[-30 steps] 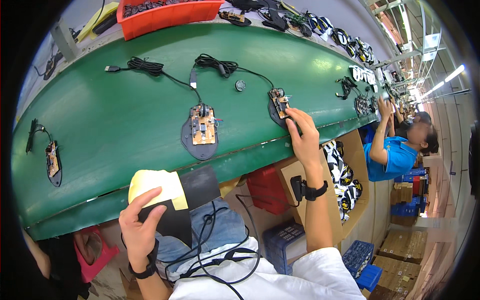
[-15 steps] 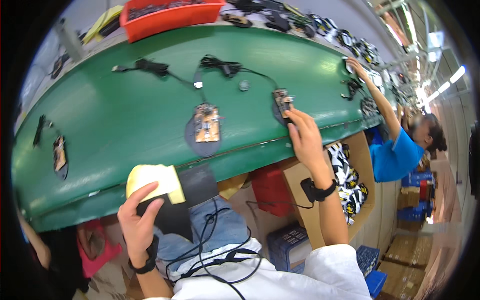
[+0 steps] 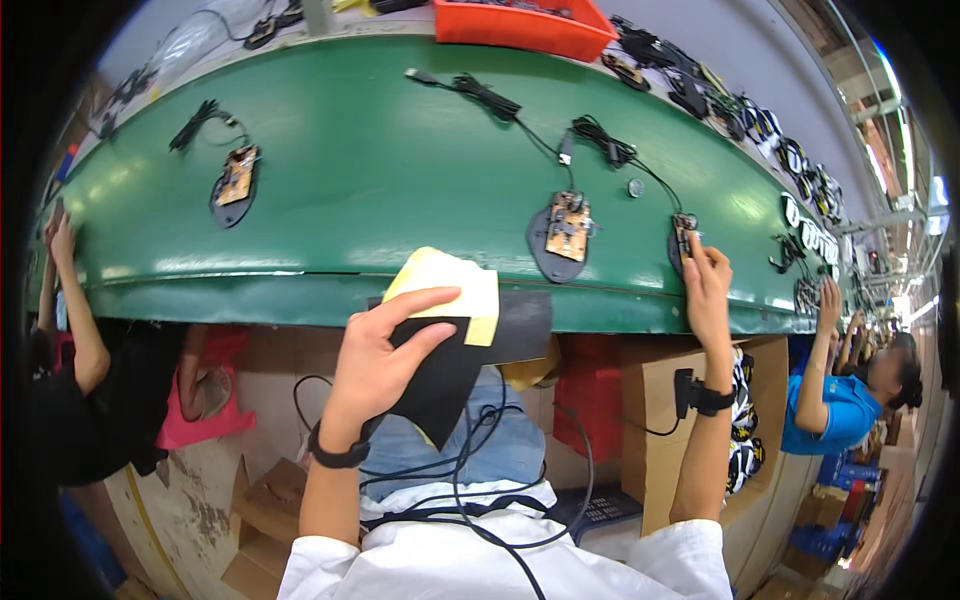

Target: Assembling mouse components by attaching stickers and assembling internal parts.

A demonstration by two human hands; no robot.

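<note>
My left hand (image 3: 375, 365) pinches a pale yellow pad (image 3: 440, 275) with a dark sheet below it, between thumb and fingers above my lap. Part of a flat black sheet (image 3: 525, 325) sticks out to the right of it. At the right, my right hand (image 3: 708, 295) has its thumb and fingers on the near part of an opened computer mouse (image 3: 682, 235), its circuit board bare and its cord coiled behind. Left of it on the green surface (image 3: 350, 180) lies another opened mouse (image 3: 567, 230), apart from both hands. A third opened mouse (image 3: 236, 185) is farther left.
A small clear round piece (image 3: 636, 187) lies between the cords. A red bin (image 3: 520, 22) of small parts stands on the far ledge. A cardboard box (image 3: 655, 430) with black-and-white pieces is below right. One person in blue (image 3: 815, 400) works at the right, another at the left.
My view has swung left, so the surface and mice appear farther right. My left hand still holds the yellow pad. My right hand stays at the same mouse, its fingers now more bent over it.
</note>
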